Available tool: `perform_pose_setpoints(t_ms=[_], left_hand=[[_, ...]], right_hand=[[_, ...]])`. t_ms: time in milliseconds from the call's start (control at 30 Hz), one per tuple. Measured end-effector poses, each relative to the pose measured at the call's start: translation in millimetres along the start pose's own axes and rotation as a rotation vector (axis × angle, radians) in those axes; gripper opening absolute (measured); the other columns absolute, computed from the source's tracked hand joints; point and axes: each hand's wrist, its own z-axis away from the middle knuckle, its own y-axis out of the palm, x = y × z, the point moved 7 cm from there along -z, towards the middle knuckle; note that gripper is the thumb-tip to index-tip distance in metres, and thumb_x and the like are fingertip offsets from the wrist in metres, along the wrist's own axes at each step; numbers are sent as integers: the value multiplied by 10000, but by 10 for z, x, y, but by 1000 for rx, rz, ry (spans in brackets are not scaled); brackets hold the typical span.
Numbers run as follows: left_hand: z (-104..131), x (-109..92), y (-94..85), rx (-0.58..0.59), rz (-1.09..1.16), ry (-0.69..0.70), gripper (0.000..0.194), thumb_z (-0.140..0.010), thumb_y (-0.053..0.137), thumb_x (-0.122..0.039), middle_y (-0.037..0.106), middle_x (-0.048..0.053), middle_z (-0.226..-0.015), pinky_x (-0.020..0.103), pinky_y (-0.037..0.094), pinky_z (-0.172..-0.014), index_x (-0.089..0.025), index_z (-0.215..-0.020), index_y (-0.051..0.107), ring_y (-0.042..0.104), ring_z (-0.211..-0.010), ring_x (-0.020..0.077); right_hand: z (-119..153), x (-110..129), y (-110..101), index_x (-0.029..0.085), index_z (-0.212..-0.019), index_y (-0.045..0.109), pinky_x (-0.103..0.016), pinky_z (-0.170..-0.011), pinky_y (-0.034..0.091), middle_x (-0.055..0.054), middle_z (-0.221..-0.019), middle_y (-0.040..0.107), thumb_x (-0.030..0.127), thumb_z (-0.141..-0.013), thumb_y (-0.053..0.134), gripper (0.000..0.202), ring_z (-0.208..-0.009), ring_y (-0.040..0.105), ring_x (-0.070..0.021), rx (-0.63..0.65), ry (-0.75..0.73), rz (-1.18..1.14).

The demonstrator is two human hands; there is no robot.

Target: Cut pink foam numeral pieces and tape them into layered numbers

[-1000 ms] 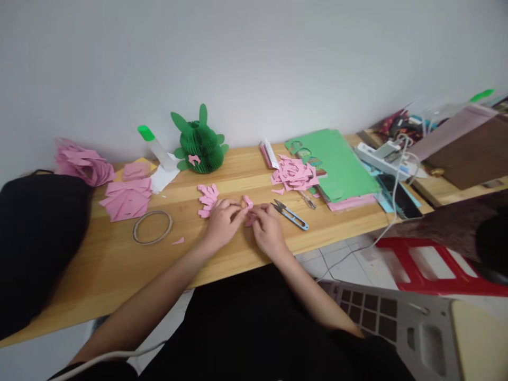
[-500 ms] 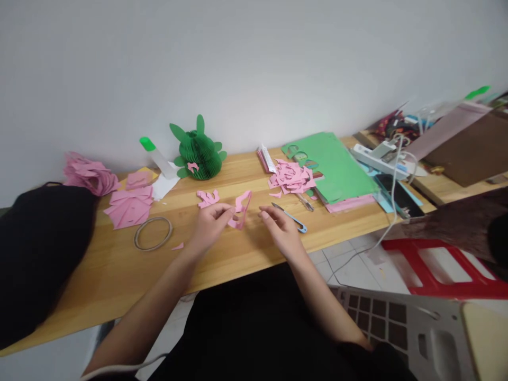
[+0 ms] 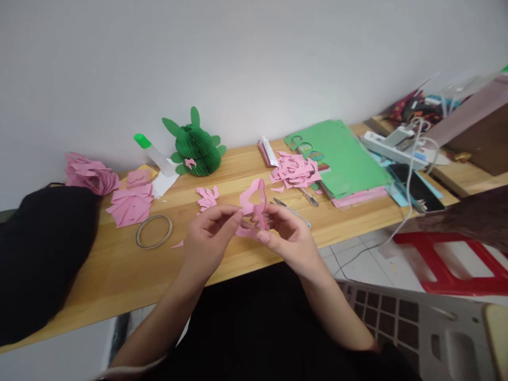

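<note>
A folded pink paper cutout (image 3: 257,193) with an open middle is held up between my two hands over the table. My left hand (image 3: 212,235) pinches its left side between thumb and fingers. On its right side, my right hand (image 3: 288,235) grips the paper, thumb toward me. A craft knife (image 3: 304,218) lies partly hidden behind my right hand. Just beyond my left hand are small curled pink cut pieces (image 3: 207,198). A heap of pink paper scraps (image 3: 296,170) lies farther back to the right.
Behind stands a green honeycomb paper figure (image 3: 198,151), with a green-capped glue bottle (image 3: 153,151) beside it. Pink paper stacks (image 3: 130,205), a tape ring (image 3: 154,233) and a black cloth item (image 3: 43,254) are at left. Green sheets (image 3: 345,159), a phone (image 3: 415,188) and a power strip (image 3: 392,148) sit right.
My right hand has moved left and taken hold of the pink cutout, which is now raised nearer to me. My left hand still holds it. The view has shifted slightly.
</note>
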Motion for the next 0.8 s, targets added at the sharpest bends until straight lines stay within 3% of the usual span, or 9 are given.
perform_pose_setpoints(t_ms=[133,333,467,567,800], left_hand=[[27,-31,61,45,74,46,213,-821,694,-255,716,-25,-752,273,597,-622,-215,-1003,592,693,-597,131],[77,-133,149,168,-18,176,94,-840,631,-124,691,-31,-788,193,549,-664,-211,-830,666,662,-698,92],[84,-128,157,207,1,138,16,-840,667,-202,683,-21,-772,224,530,-674,-203,-833,681,634,-698,111],[96,-92,174,229,48,68,89,-812,710,-244,702,3,-838,253,534,-688,-194,-878,678,647,-716,127],[91,-93,183,214,46,60,104,-777,735,-212,709,7,-853,259,539,-749,-190,-865,683,664,-790,139]], right_hand=[[11,39,-5,239,-997,638,-346,-694,537,-19,-840,662,604,-692,790,499,-746,620,-178,10,-31,-31],[17,58,-11,234,-937,596,-317,-653,518,4,-780,603,601,-677,805,496,-695,580,-158,7,-31,-40],[26,40,-6,238,-946,599,-307,-656,528,0,-801,608,600,-692,798,485,-705,585,-155,29,-34,-77],[31,36,8,243,-960,597,-310,-661,531,-7,-815,611,611,-693,793,495,-712,578,-158,64,-32,-92],[48,2,11,258,-981,590,-322,-681,551,-6,-826,607,582,-700,801,478,-710,583,-162,105,17,-149]])
